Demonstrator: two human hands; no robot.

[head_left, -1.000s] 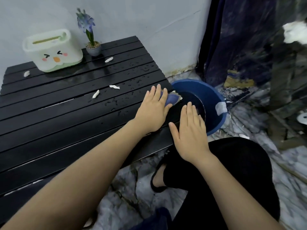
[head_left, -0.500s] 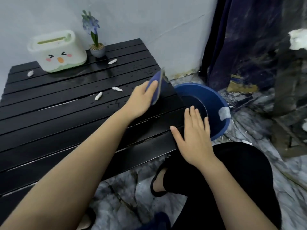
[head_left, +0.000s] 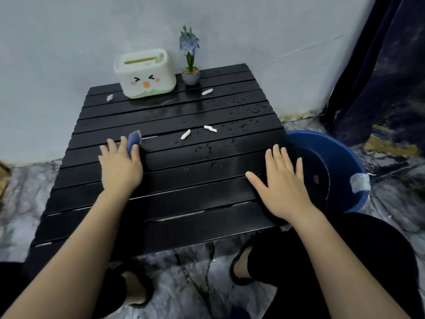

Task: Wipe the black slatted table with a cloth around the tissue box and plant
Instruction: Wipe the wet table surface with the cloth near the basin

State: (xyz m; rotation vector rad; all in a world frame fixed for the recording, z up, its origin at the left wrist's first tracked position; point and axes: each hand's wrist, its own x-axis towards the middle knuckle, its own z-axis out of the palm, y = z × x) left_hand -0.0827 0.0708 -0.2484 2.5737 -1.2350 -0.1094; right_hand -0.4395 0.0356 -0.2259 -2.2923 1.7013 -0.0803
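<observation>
Tissue box [head_left: 145, 74] and plant [head_left: 190, 72] side by side at back of surface [head_left: 207, 187], plant to the right. Paper scraps [head_left: 185, 134] mid-surface. Left hand [head_left: 120, 165] on cloth [head_left: 134, 140] left; right hand [head_left: 284, 187] flat at right edge. Basin [head_left: 340, 157] on floor, right of surface.

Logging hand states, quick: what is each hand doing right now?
Left hand: pressing the blue cloth onto the black slatted table, fingers over it.
Right hand: open, flat on the table, holding nothing.

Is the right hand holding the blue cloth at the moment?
No, the right hand lies flat and bare on the table; the left hand holds the cloth.
</observation>
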